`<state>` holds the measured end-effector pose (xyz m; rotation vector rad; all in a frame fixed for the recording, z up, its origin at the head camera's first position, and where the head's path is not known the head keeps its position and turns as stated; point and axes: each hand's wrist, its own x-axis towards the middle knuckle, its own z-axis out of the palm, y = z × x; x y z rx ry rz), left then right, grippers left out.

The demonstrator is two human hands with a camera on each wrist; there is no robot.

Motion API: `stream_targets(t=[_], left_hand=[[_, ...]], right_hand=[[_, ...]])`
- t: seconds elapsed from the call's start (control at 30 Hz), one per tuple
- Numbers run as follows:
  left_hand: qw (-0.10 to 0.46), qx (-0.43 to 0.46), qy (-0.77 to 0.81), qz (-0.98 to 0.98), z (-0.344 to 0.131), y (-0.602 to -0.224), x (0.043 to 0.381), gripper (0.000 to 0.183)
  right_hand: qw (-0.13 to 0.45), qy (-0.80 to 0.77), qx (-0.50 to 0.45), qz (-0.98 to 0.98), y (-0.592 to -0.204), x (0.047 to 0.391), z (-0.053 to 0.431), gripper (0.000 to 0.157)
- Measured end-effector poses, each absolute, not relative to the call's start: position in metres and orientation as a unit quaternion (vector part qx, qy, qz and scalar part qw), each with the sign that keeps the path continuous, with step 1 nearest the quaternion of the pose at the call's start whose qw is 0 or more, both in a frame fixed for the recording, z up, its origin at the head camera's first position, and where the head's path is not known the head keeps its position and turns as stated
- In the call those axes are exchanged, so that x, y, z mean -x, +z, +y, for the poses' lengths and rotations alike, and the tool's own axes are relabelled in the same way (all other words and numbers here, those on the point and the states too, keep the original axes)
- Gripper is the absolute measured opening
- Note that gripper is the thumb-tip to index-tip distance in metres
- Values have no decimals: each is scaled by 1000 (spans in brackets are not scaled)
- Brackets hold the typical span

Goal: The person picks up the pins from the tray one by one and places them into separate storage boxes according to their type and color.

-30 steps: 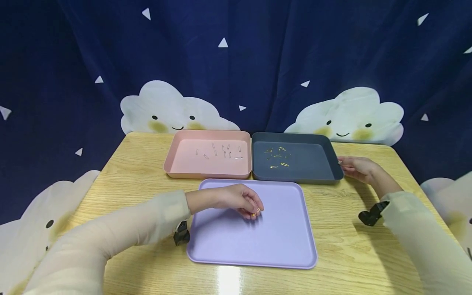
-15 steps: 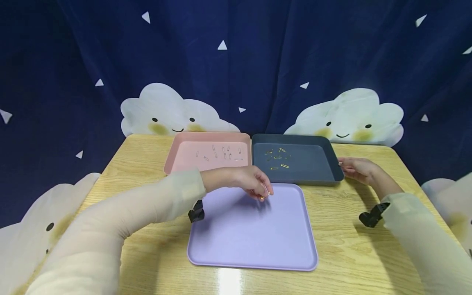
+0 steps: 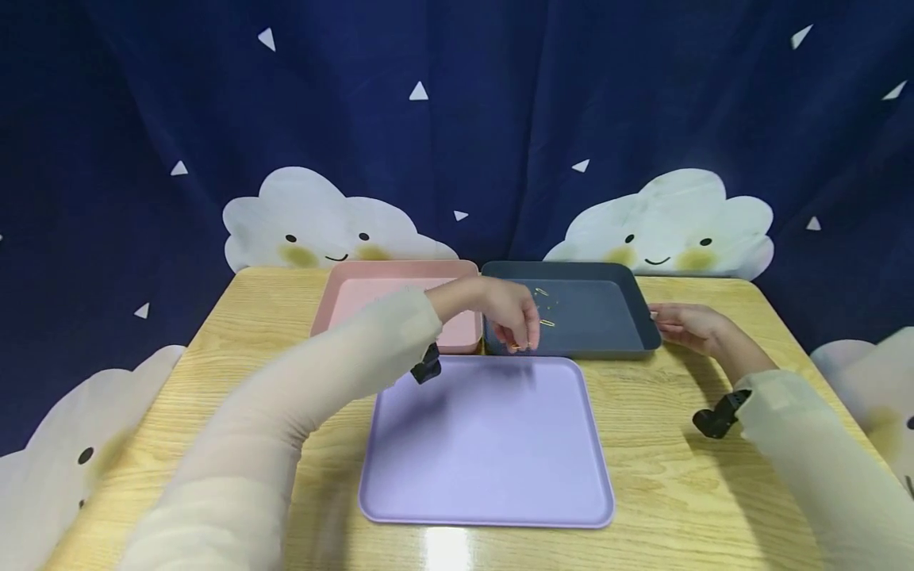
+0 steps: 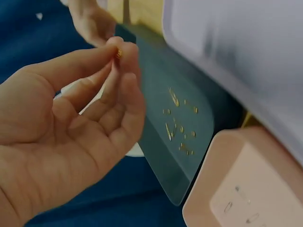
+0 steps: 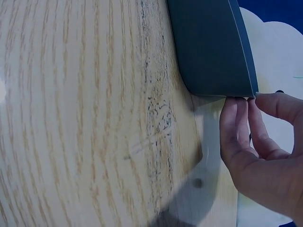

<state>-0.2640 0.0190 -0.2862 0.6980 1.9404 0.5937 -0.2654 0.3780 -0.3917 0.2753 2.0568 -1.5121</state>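
Note:
My left hand (image 3: 510,312) hangs over the front left part of the dark blue-grey tray (image 3: 607,317). Between thumb and fingertips it pinches a small gold safety pin (image 4: 119,53). Several gold safety pins (image 4: 182,127) lie scattered in that tray; in the head view the hand hides some of them. At the tray's right end is my right hand (image 3: 689,327). Its fingertips (image 5: 230,105) touch the outer wall, and the thumb tip lies at the rim.
A pink tray (image 3: 324,313) stands left of the dark one, with silver safety pins (image 4: 253,218) in it, mostly hidden by the left arm in the head view. In front lies a flat lilac tray (image 3: 493,452) on the wooden table (image 3: 664,468). A dark blue curtain (image 3: 343,95) hangs behind.
My left hand has moved from above the lilac tray forward and right to the dark tray, still pinching the gold safety pin. The right hand has stayed at the tray's end.

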Motion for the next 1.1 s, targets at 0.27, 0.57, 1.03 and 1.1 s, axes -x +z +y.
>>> stream_targets(t=[0.27, 0.57, 1.03, 1.1], left_hand=[[458, -250, 167, 837, 40, -289, 304, 26], [430, -222, 115, 868, 62, -300, 331, 22], [410, -220, 89, 881, 85, -380, 389, 24], [410, -249, 143, 866, 74, -369, 381, 21]], right_hand=[[286, -573, -96, 762, -390, 264, 379, 67], [275, -575, -90, 765, -387, 266, 374, 60], [274, -573, -108, 765, -386, 265, 374, 59], [273, -575, -111, 763, -387, 264, 376, 61]])
